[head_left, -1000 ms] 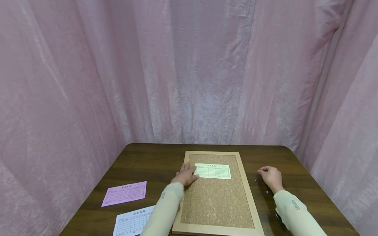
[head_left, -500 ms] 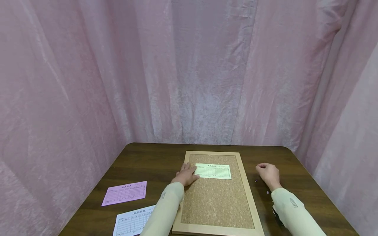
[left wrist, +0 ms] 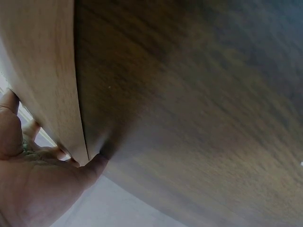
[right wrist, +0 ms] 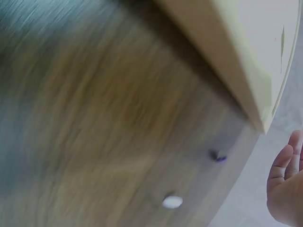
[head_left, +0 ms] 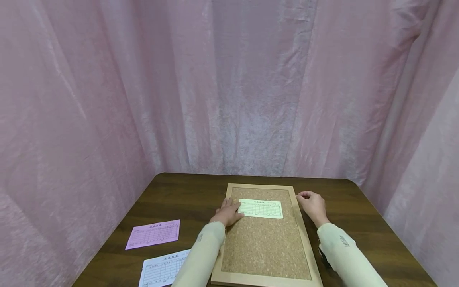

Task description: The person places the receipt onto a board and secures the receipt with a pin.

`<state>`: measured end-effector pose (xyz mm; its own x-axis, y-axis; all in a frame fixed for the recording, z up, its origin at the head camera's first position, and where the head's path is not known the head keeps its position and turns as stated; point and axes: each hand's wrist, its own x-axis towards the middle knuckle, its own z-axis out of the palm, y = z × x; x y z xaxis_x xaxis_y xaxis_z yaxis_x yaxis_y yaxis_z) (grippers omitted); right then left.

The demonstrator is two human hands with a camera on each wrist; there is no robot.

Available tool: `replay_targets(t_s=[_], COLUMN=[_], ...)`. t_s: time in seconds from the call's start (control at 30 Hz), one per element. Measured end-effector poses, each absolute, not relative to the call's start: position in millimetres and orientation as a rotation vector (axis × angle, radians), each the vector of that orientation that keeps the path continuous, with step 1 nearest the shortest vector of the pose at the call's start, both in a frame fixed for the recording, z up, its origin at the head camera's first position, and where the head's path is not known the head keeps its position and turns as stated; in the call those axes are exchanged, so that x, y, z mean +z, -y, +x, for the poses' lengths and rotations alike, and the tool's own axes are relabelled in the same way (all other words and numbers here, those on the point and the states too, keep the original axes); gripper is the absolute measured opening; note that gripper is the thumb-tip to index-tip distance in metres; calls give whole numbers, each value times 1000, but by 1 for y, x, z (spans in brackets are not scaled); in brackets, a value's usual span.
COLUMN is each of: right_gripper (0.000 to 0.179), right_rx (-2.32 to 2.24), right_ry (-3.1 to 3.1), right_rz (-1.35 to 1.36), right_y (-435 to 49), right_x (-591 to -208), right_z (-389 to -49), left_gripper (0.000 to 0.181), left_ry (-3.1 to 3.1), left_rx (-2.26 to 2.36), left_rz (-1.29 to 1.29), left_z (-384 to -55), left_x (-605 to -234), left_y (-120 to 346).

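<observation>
A wood-framed cork board (head_left: 265, 251) lies on the dark table, with a pale green printed slip (head_left: 261, 209) on its upper half. My left hand (head_left: 227, 214) rests across the board's left edge, fingers spread, thumb and forefinger at the slip's left side. In the left wrist view, that hand (left wrist: 42, 184) spans the wooden frame (left wrist: 47, 61). Just beyond the board's right edge is my right hand (head_left: 312, 205), thumb and forefinger pinched together at the frame. Whatever sits between those fingertips is too small to see. The right wrist view shows this hand (right wrist: 289, 184) with bent fingers.
A purple tack (right wrist: 219, 156) and a white round-headed one (right wrist: 172, 202) lie on the table beside the board. To the left are a pink slip (head_left: 153, 234) and a white slip (head_left: 163, 270), partly covered by the left sleeve. Pink curtains (head_left: 229, 87) stand behind the table.
My right hand has moved left from the tacks to the board's right edge, its fingertips staying pinched. The left hand has kept its place on the board.
</observation>
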<state>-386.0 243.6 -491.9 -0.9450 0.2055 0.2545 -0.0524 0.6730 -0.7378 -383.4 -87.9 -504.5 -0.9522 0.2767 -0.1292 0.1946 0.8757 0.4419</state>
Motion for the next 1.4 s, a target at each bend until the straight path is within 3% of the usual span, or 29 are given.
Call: replay_targets(t_s=[0.63,1.4], right_gripper=[24,16], right_rx=[1387,1500], right_ry=[2558,2625], right_rz=[-21,119], right_y=[-183,-152], right_x=[-489,-501], right_z=[-401,-421], left_gripper=[60,58], left_ry=[-2833,-2862], left_rx=[663,645], left_rz=[344,343], left_z=[-377,-381], left_x=[-497,-504], left_y=[89,87])
